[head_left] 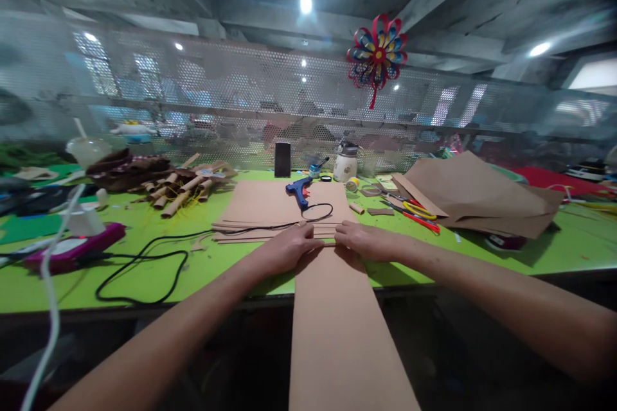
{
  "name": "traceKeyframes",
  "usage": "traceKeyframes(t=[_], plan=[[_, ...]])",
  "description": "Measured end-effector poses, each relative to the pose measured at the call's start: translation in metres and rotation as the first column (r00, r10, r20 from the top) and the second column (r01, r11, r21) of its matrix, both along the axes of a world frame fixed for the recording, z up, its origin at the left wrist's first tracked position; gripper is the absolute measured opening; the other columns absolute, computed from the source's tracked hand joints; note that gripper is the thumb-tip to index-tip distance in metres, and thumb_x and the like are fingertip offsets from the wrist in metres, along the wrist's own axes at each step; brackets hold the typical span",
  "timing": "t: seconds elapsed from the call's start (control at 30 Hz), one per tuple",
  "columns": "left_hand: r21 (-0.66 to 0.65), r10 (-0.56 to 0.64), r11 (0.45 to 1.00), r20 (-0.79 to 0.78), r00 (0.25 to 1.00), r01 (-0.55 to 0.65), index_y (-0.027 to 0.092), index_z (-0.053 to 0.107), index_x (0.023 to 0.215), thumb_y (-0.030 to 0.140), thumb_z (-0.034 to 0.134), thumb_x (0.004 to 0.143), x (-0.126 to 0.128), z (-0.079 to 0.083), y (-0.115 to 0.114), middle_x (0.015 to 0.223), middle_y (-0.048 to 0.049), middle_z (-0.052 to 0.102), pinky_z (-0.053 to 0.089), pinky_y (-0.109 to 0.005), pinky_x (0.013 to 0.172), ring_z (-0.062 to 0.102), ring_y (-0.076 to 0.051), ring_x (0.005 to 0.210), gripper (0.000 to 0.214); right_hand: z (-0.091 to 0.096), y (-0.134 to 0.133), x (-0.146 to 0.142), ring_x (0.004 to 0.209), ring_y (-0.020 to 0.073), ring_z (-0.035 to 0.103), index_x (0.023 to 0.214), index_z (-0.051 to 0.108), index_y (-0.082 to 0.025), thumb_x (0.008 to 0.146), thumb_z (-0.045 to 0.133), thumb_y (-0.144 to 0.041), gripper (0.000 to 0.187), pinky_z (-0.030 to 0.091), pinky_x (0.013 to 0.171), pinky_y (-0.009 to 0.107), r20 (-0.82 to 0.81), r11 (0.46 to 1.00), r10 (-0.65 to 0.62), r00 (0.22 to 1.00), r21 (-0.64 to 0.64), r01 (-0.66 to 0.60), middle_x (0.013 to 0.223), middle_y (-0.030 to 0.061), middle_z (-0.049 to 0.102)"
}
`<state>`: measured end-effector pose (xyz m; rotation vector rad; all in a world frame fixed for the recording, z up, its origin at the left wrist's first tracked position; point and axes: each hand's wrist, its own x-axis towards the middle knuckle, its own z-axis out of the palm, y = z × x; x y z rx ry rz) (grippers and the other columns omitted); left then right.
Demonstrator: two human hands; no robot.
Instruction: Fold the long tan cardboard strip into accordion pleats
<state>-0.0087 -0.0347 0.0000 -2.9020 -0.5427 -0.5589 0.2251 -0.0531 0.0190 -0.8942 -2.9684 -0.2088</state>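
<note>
A long strip of brown kraft paper runs from the table's front edge down toward me. Its far end looks rolled or folded into a narrow edge. My left hand is closed on the left of that end, and my right hand grips its right side, fingers curled over the paper. Just beyond the hands lies a stack of brown paper sheets. On the stack rests a blue glue gun, its black cord trailing left across the sheets. My thumbs are partly hidden.
At left sit a pink power strip and several brown paper rolls. Yellow- and red-handled scissors lie at right beside a large pile of brown paper. Tape, a jar and a black upright panel stand behind.
</note>
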Motion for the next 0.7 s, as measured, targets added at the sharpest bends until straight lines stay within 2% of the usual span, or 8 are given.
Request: traceKeyframes(t=[0.2,0.33,0.47,0.57,0.7], plan=[[0.052,0.030,0.998,-0.050,0.998,-0.028,0.022,0.061,0.113,0.028,0.033,0.095,-0.001,-0.004,0.001,0.081,-0.0073,0.051,0.037,-0.027,0.068,0.045,-0.018,0.080,0.034,-0.010,-0.005,0.007,0.087,0.0197,0.046,0.090,0.056,-0.012,0.089,0.045,-0.013,0.011,0.040,0.072,0.030,0.064,0.989,-0.049,0.997,0.143,0.039,0.089,0.0093,0.054],[-0.084,0.091,0.992,0.019,0.996,-0.089,0.023,0.064,0.103,0.028,0.036,0.093,-0.002,-0.006,0.004,0.082,-0.0059,0.052,0.039,-0.026,0.067,0.048,-0.016,0.076,0.030,-0.022,-0.008,0.010,0.087,0.0199,0.045,0.090,0.056,-0.013,0.089,0.046,-0.013,0.010,0.038,0.068,0.029,0.040,0.967,-0.119,0.992,0.230,0.106,0.091,0.0089,0.053],[-0.231,0.213,0.955,0.094,0.972,-0.187,0.019,0.062,0.094,0.023,0.044,0.087,-0.003,-0.006,0.007,0.086,-0.0056,0.055,0.041,-0.026,0.071,0.052,-0.016,0.081,0.020,-0.028,-0.008,0.010,0.086,0.0196,0.043,0.088,0.055,-0.013,0.088,0.047,-0.011,0.009,0.037,0.067,0.029,0.004,0.956,-0.128,0.992,0.265,0.122,0.089,0.0080,0.053],[-0.246,0.274,0.938,0.099,0.957,-0.243,0.017,0.059,0.088,0.020,0.050,0.082,-0.006,-0.008,0.009,0.089,-0.0057,0.056,0.041,-0.027,0.074,0.052,-0.018,0.083,0.011,-0.030,-0.008,0.011,0.087,0.0202,0.043,0.088,0.056,-0.012,0.088,0.046,-0.011,0.009,0.037,0.068,0.029,-0.022,0.951,-0.129,0.991,0.281,0.130,0.088,0.0081,0.053],[-0.215,0.287,0.940,0.078,0.955,-0.265,0.017,0.057,0.086,0.019,0.051,0.083,-0.008,-0.010,0.010,0.088,-0.0047,0.056,0.041,-0.027,0.073,0.051,-0.017,0.081,0.007,-0.030,-0.011,0.013,0.088,0.0204,0.043,0.089,0.056,-0.012,0.089,0.045,-0.012,0.011,0.036,0.068,0.030,-0.059,0.949,-0.133,0.989,0.280,0.144,0.088,0.0082,0.053]])
